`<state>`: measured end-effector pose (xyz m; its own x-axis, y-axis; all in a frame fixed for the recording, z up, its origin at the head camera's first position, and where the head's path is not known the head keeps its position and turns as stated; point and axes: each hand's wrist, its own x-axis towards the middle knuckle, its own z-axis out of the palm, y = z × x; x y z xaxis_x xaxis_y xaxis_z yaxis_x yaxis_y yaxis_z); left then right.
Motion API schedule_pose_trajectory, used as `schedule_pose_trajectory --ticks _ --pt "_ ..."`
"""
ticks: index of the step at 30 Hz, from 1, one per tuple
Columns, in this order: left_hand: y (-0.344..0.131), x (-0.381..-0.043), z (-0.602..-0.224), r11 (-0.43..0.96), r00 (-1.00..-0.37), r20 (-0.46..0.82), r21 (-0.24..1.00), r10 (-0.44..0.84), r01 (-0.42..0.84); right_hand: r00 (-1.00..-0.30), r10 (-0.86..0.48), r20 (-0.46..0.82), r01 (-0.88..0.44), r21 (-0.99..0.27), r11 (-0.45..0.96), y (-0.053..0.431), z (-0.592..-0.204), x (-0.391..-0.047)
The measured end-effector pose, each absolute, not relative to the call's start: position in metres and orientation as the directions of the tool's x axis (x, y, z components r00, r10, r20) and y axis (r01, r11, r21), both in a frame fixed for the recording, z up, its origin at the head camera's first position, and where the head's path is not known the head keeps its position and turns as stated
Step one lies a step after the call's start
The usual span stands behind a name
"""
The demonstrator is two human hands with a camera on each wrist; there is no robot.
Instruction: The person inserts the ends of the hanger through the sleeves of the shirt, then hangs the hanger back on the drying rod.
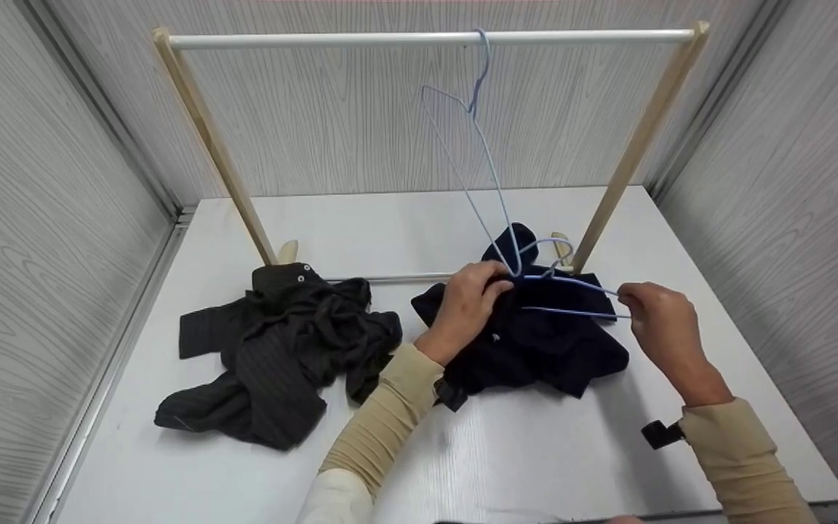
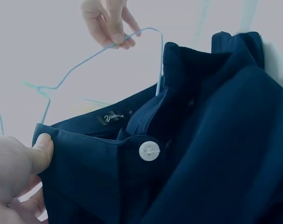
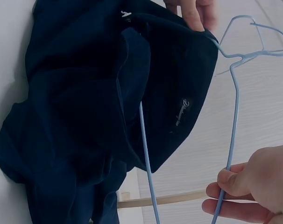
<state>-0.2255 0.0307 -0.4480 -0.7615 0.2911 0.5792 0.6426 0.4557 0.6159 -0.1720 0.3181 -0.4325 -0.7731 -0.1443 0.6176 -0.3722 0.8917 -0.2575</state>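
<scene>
A navy shirt [image 1: 535, 356] lies bunched on the right half of the table, its neck opening raised. My left hand [image 1: 466, 302] pinches the collar [image 2: 85, 163] between thumb and fingers. A white button [image 2: 149, 151] and a neck label [image 2: 114, 117] show in the left wrist view. To the right, my right hand [image 1: 666, 327] pinches one arm of a light blue wire hanger [image 3: 235, 116]. Part of this hanger runs into the neck opening, where cloth hides its end. Its hook points up and away, near my left hand.
A dark striped shirt [image 1: 281, 364] lies crumpled on the left of the white table [image 1: 528, 466]. Behind stands a rack with a white rail [image 1: 317, 41] and wooden legs [image 1: 641, 145]. Another blue hanger [image 1: 495, 175] hangs from the rail, its lower end reaching down near my left hand.
</scene>
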Motion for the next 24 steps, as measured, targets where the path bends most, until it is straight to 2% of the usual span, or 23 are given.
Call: schedule_pose_trajectory --ticks 10,16,24 --pt "0.047 -0.223 -0.444 0.494 -0.749 0.614 0.584 0.25 0.644 -0.768 -0.121 0.629 -0.368 -0.278 0.887 0.315 -0.437 -0.176" --pt "0.048 -0.226 -0.447 0.422 -0.722 0.649 0.6 0.24 0.68 -0.768 -0.085 0.635 -0.371 -0.332 0.867 0.318 -0.441 -0.177" --pt "0.047 -0.228 -0.447 0.347 -0.749 0.626 0.668 0.218 0.659 -0.764 0.078 0.64 -0.313 -0.474 0.823 0.331 -0.447 -0.169"
